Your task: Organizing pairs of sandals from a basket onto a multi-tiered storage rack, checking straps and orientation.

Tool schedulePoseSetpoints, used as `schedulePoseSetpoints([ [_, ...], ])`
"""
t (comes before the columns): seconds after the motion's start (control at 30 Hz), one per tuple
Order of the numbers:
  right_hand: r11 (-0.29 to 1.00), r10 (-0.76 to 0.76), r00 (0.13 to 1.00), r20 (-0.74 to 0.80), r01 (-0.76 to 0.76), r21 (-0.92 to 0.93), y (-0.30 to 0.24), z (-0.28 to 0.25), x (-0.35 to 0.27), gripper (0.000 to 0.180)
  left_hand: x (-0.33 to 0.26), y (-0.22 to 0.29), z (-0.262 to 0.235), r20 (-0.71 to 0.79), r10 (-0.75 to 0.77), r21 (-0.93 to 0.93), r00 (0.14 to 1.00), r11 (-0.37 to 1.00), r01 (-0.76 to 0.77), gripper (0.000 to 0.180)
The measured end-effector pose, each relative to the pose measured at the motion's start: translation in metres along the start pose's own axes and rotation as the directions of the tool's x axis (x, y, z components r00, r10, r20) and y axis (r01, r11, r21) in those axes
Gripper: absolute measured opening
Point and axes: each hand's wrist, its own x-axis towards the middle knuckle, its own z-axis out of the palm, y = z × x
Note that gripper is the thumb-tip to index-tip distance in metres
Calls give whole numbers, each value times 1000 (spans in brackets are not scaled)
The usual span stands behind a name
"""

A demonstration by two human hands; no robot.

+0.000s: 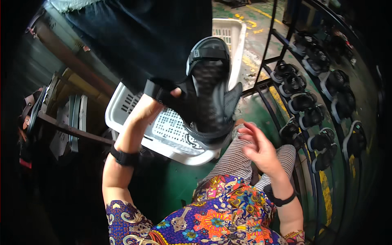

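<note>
Now: left hand (149,107) fingers grip black sandal (208,92) | right hand (258,148) fingers spread

Your left forearm rises from the lower edge, bare, with a dark band round the wrist. Your left hand (153,104) is raised above and ahead of the right, wrist bent, fingers closed in a grip with the thumb tip (176,92) showing on top. Your right forearm enters from the lower right, also bare, with a dark band at its wrist. Your right hand (259,149) sits lower and nearer your body, palm turned toward the left hand, fingers (247,131) loosely spread and curled, gripping nothing. The two hands are apart, not touching.
</note>
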Motion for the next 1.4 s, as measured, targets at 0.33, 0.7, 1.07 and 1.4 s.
schedulePoseSetpoints([
  [0.33,664,255,965,-62,-128,737,58,-60,-73,41,-70,-12,190,593,92,24,800,991,-131,36],
  [0.7,62,-25,998,57,-55,997,92,-104,-145,56,-103,-77,239,872,64,130,486,925,-356,26],
  [1.07,-139,-263,965,-20,-17,990,105,-123,-150,46,-104,-84,248,897,-36,206,441,916,-343,25],
  [1.4,598,-166,945,-282,324,733,67,-165,-179,55,-90,-69,238,896,-143,281,421,916,-287,25],
])
